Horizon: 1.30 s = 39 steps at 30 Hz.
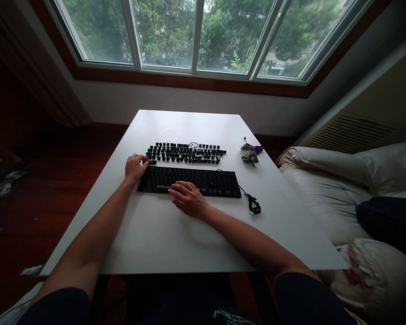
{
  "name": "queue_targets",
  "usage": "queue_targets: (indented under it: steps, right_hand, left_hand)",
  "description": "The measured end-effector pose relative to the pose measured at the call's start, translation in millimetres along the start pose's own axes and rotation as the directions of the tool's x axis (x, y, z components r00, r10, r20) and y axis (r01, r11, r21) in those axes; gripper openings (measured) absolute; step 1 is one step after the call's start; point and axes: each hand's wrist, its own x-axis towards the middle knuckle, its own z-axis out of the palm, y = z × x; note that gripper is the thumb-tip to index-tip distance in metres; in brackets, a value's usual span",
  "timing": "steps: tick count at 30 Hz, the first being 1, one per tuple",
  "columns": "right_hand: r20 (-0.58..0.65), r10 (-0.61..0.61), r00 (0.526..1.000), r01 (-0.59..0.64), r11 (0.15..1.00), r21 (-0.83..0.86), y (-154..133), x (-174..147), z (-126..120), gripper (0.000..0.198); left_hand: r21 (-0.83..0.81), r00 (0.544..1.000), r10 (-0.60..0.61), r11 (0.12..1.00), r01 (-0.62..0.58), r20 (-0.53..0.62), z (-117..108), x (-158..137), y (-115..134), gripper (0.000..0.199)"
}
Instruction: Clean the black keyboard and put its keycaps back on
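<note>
A black keyboard [189, 176] lies on the white table, most of its key positions looking bare. Beyond it, loose black keycaps [179, 155] stand in several rows. My left hand [135, 168] is at the left end of the nearest row, thumb and index finger pinched at a keycap [152, 162]. Stretched over the keyboard's front edge, my right hand [191, 199] has its fingers extended and touches the long spacebar [163, 188]. Its thumb hangs just in front of the keyboard. Nothing shows in its grasp.
A bundled black cable [253, 205] lies right of the keyboard. Farther back are a crumpled grey cloth [249, 154] with a purple piece, and a thin wire loop [193, 145] among the keycaps. A pale sofa [328, 194] borders the table [176, 243] on the right.
</note>
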Motion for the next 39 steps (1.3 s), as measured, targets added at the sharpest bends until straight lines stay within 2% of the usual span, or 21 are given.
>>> queue_targets:
  steps: [5,8,13,21,25,29,35,39]
  right_hand:
    - [-0.020,0.021,1.000,-0.021,1.000,0.018,4.8,0.4,-1.1,0.041]
    - [-0.030,0.027,0.999,-0.026,0.999,0.024,6.8,-1.1,-2.2,0.040]
    - [-0.039,0.036,0.999,-0.036,0.999,0.015,10.1,-3.4,-4.7,0.037]
    - [-0.045,0.041,0.998,-0.040,0.999,0.021,12.3,-2.9,-5.4,0.035]
    - [-0.046,0.043,0.998,-0.042,0.999,0.017,12.3,-3.1,-5.7,0.034]
    - [-0.045,0.047,0.998,-0.046,0.999,0.023,12.5,-3.0,-5.7,0.035]
    - [-0.057,0.044,0.997,-0.043,0.999,0.018,13.7,-2.1,-1.4,0.036]
    - [-0.062,0.049,0.997,-0.048,0.999,0.012,12.7,-3.2,-0.3,0.036]
  left_hand:
    - [0.089,0.996,0.046,0.995,-0.053,0.083,0.0,7.9,7.3,0.021]
    - [0.136,0.986,0.118,0.982,-0.134,0.120,-4.0,15.3,13.0,0.021]
    - [0.156,0.940,0.226,0.950,-0.271,0.254,-8.2,33.4,19.0,0.019]
    - [0.166,0.895,0.270,0.924,-0.345,0.355,-2.4,51.2,17.7,0.019]
    - [0.155,0.903,0.279,0.927,-0.342,0.328,-5.6,45.7,20.8,0.023]
    - [0.070,0.931,0.281,0.950,-0.304,0.231,-12.2,28.9,28.1,0.028]
    - [-0.077,0.976,0.202,0.977,-0.196,0.080,-18.3,-4.4,48.0,0.034]
    - [-0.100,0.974,0.211,0.974,-0.203,0.079,-30.4,-16.2,47.1,0.027]
